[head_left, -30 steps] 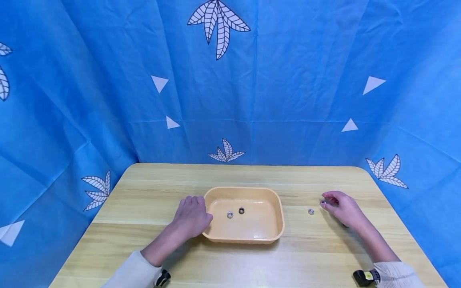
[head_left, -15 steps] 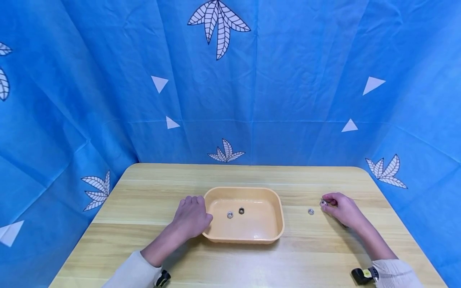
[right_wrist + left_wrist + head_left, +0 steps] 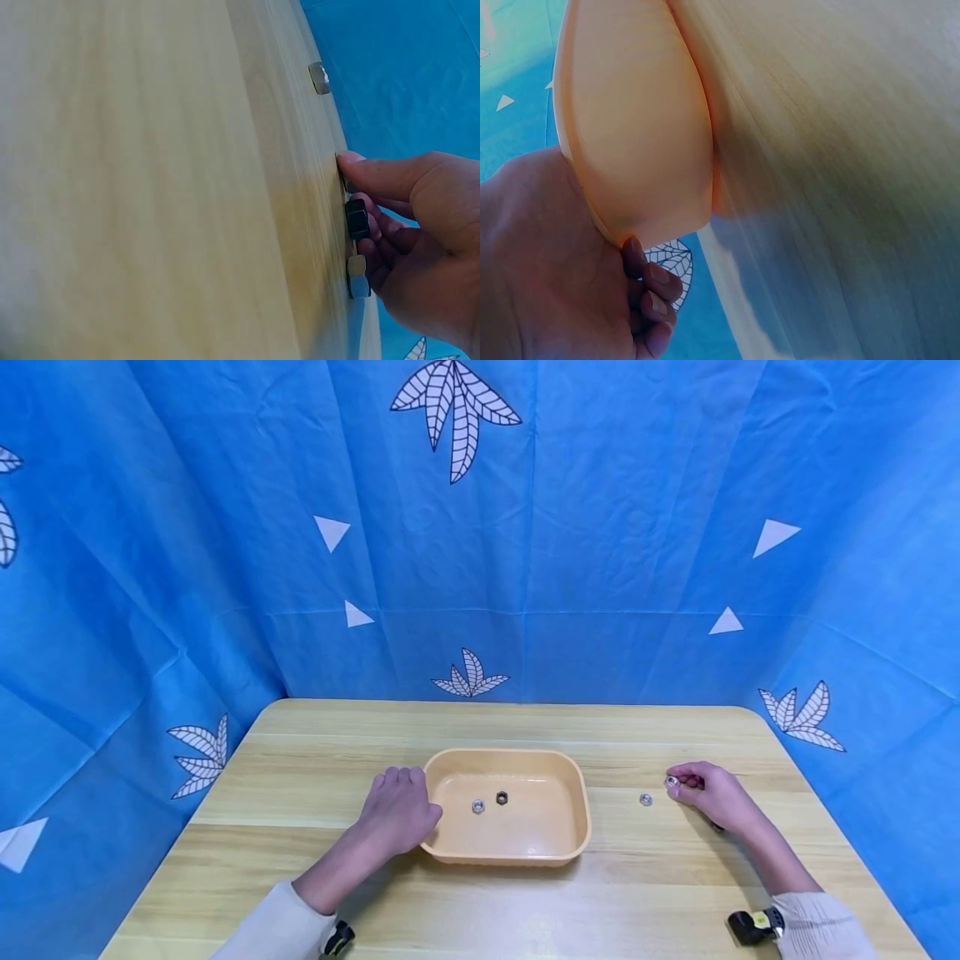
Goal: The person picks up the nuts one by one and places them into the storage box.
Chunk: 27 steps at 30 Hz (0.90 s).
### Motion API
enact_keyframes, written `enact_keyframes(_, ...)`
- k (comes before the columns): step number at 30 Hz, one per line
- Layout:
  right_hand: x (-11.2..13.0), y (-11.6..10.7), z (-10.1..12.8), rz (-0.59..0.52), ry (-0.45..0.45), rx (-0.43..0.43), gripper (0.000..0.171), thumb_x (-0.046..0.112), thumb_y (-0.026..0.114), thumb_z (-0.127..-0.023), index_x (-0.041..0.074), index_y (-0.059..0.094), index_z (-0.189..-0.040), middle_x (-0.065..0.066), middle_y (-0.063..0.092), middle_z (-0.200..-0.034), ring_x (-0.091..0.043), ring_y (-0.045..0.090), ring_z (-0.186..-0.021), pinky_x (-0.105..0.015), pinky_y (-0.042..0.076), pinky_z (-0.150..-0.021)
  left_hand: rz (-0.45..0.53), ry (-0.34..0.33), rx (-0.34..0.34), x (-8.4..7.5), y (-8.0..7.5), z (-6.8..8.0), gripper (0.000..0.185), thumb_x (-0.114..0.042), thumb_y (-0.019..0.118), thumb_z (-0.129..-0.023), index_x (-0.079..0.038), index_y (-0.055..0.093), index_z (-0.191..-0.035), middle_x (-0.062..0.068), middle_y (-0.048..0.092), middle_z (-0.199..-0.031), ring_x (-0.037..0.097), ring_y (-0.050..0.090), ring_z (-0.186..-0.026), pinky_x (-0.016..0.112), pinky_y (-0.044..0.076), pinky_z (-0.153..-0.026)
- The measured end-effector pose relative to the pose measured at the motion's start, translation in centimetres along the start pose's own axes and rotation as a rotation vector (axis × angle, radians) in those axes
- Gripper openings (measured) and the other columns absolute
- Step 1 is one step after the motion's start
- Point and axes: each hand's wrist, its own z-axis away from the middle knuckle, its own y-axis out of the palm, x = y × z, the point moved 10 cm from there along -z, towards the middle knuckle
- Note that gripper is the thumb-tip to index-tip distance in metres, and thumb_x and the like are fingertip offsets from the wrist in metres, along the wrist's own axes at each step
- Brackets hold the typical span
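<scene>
table [image 3: 300,893]: light wood | on it: orange tray [image 3: 577,802], loose silver nut [image 3: 645,799]

The left hand [image 3: 399,811] lies palm down, its forearm running back and to the left into a pale sleeve [image 3: 277,927]; the fingers [image 3: 656,281] are curled together at the tips, knuckles up; the thumb side presses against what lies beside it. The right hand [image 3: 712,797] rests low on its outer edge, forearm angled back to the right into a ribbed pale cuff [image 3: 813,927]; its thumb [image 3: 375,174] stretches forward over the bent fingers [image 3: 390,240], tips drawn close in a pinch; both wrists carry a small black device.
</scene>
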Motion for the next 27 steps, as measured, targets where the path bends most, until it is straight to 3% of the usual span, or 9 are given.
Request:
enact_keyframes(20, -0.1, -0.1, -0.8, -0.015, 0.081, 0.078, 0.031, 0.022, 0.072, -0.096, -0.003, 0.071, -0.115, -0.012, 0.074, -0.103, -0.015, 0.062, -0.087, -0.027, 0.049, -0.072, -0.002, 0.001, 0.013, 0.0, 0.2, -0.2, 0.029, -0.031, 0.054, -0.090, -0.003, 0.050, -0.099, 0.009, 0.047, -0.088, 0.029, 0.042, -0.090, 0.042, 0.034, -0.085)
enact_keyframes(27, 1.2, -0.7, -1.4, -0.008, 0.040, 0.059, 0.031, 0.022, 0.073, -0.096, -0.003, 0.071, -0.114, -0.012, 0.074, -0.100, -0.013, 0.063, -0.085, -0.025, 0.051, -0.069, -0.006, 0.004, 0.013, -0.1, 0.2, -0.1, 0.029, -0.031, 0.055, -0.091, -0.003, 0.051, -0.097, 0.009, 0.047, -0.087, 0.029, 0.043, -0.088, 0.041, 0.034, -0.083)
